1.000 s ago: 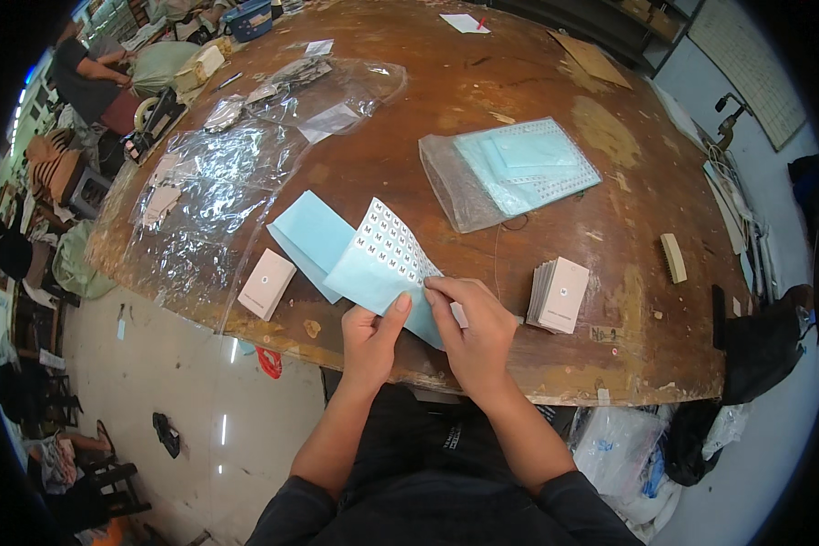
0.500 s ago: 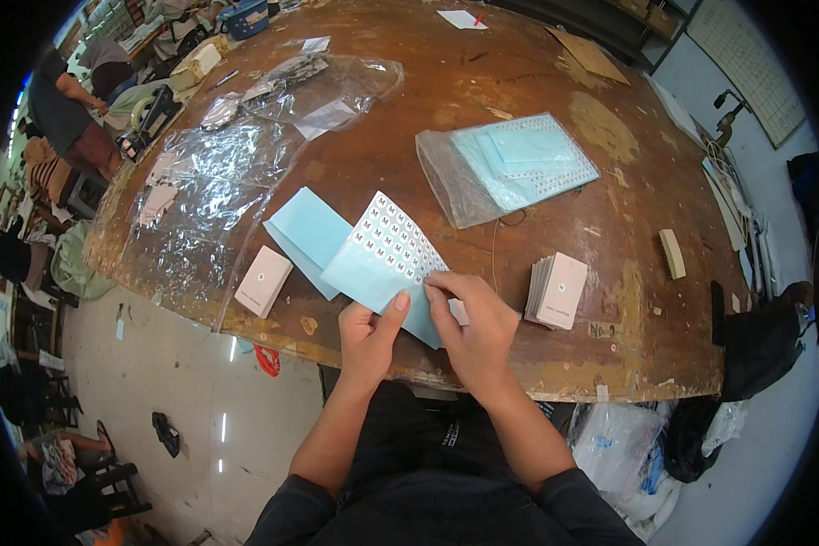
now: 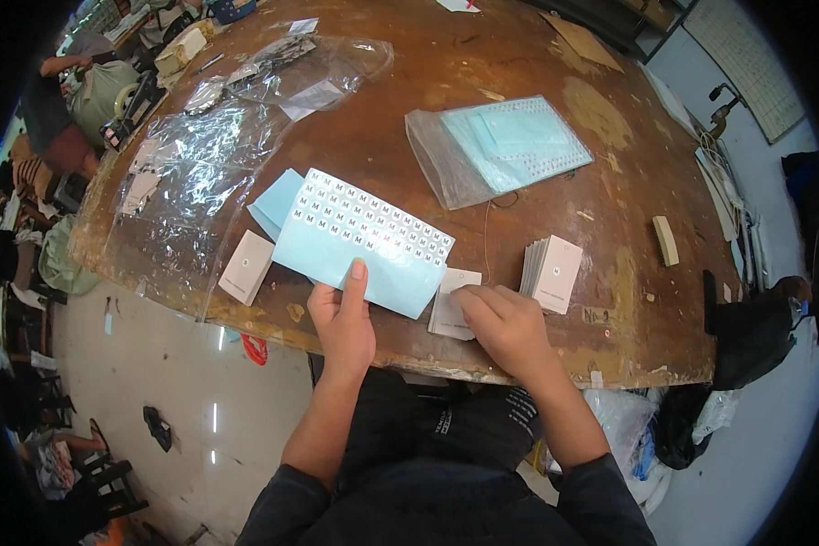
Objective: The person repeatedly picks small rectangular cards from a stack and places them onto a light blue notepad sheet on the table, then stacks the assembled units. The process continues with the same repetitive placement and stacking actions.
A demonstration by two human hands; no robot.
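A light-blue sheet of small round white stickers (image 3: pixel 364 238) is pinched at its lower edge by my left hand (image 3: pixel 344 332), thumb on top. Most stickers sit in rows along the upper part; the lower part is bare backing. My right hand (image 3: pixel 510 329) has its fingers curled together over a stack of pale pink hang tags (image 3: pixel 449 316) near the table edge. Whatever its fingertips hold is hidden. Just right of that hand, another stack of pink tags (image 3: pixel 555 273) carries a round sticker on top. Left of the sheet lies a third tag stack (image 3: pixel 247 266), also stickered.
Another blue sheet (image 3: pixel 275 204) lies partly under the held one. Farther back is a clear bag of blue sticker sheets (image 3: pixel 519 146). Crumpled clear plastic (image 3: pixel 200 164) covers the left of the wooden table (image 3: pixel 482 64). A small cream block (image 3: pixel 665 241) sits at right.
My right hand has left the sticker sheet and moved right and down onto the middle tag stack. My left hand has turned the sheet flatter and shifted it slightly left.
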